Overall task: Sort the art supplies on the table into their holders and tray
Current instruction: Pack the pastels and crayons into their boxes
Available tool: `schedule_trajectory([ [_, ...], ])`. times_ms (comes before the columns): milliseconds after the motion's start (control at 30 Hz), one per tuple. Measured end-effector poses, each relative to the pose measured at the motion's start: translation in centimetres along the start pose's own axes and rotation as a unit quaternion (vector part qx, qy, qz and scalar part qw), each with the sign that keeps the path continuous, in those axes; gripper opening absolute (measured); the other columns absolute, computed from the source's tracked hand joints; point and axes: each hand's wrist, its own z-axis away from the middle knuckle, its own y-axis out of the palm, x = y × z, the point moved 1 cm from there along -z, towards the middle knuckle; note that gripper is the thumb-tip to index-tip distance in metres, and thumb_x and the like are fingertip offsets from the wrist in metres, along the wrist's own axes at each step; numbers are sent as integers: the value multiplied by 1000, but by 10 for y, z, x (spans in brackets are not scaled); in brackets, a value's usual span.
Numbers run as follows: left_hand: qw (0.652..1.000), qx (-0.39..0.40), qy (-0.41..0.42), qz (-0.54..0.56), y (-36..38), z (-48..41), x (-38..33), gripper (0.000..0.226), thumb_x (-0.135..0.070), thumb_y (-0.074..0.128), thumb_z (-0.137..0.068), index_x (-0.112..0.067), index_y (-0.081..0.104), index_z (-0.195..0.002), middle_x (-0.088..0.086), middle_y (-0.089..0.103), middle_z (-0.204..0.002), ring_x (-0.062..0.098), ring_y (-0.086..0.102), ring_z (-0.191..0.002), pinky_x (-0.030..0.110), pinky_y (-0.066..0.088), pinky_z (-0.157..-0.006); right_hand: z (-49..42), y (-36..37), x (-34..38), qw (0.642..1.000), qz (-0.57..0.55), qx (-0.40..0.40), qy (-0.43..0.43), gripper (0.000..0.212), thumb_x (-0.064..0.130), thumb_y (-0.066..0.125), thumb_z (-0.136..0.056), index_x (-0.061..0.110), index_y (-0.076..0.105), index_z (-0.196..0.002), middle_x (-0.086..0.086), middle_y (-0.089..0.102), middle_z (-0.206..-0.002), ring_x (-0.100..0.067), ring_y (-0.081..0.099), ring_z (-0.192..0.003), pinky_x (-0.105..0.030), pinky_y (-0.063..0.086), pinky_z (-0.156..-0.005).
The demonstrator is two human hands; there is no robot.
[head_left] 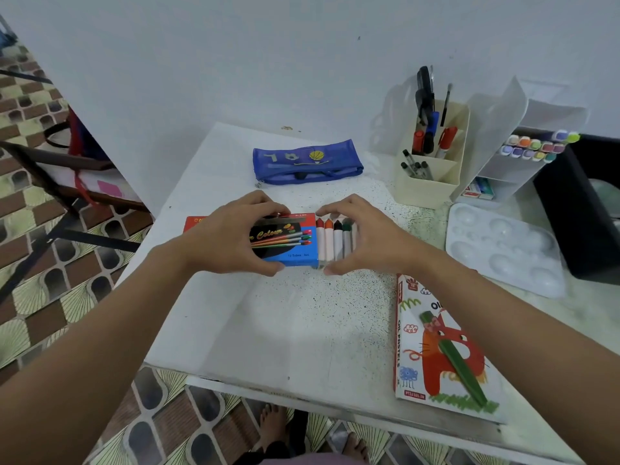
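A blue and red paint box [292, 243] lies mid-table, its inner tray slid partly out to the right so that several white paint tubes [332, 241] with coloured caps show. My left hand [231, 233] grips the box sleeve, thumb at the near edge, fingers over the far edge. My right hand [365, 233] curls round the exposed end of the tray with the tubes. A cream pen holder [426, 186] with markers and pens stands at the back right. Beside it is a white marker rack [516, 169].
A blue mesh pencil pouch [308, 161] lies behind the box. A white paint palette [503, 246] sits at the right. An oil pastels box [439, 344] with a green stick [459, 357] on it lies front right. A black bin [577, 209] stands at the far right.
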Motion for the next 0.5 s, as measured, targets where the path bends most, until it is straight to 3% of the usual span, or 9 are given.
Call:
schedule_trajectory([
  [100,1000,4,6,-11,2,-5,-3,83,-47,87,-67,-27,49,-138,-13,49,-122,11,55,-109,21,49,-92,-3,1,0,1000,-23,-9,0,91,33,98,-55,39,51,-133,13,47,-123,-1,52,-110,-13,47,-83],
  [200,1000,-4,0,-4,-1,-7,0,85,-55,82,-64,-28,48,-139,-15,48,-121,10,55,-109,23,51,-93,-2,-3,-7,987,-145,-36,54,86,26,98,-56,39,54,-129,6,56,-123,-14,66,-103,-29,61,-81],
  [333,1000,-8,2,-6,-7,-12,4,83,-48,87,-68,-29,47,-139,-16,45,-122,11,55,-110,23,52,-92,-4,-4,-18,904,-404,-62,126,48,8,82,-78,12,62,-122,-19,68,-118,-29,73,-97,-34,61,-76],
  [400,1000,-8,6,-16,-7,-16,3,84,-48,87,-68,-29,46,-139,-15,44,-125,13,55,-111,25,52,-93,-6,-3,-21,886,-437,-81,134,42,4,79,-80,6,64,-119,-21,73,-108,-30,74,-93,-32,60,-71],
  [500,999,-12,16,-27,-6,-24,0,86,-49,87,-68,-28,45,-140,-16,42,-126,12,54,-111,25,52,-93,-9,-2,-16,892,-421,-96,133,41,4,81,-79,5,64,-117,-17,76,-99,-30,75,-90,-34,62,-69],
])
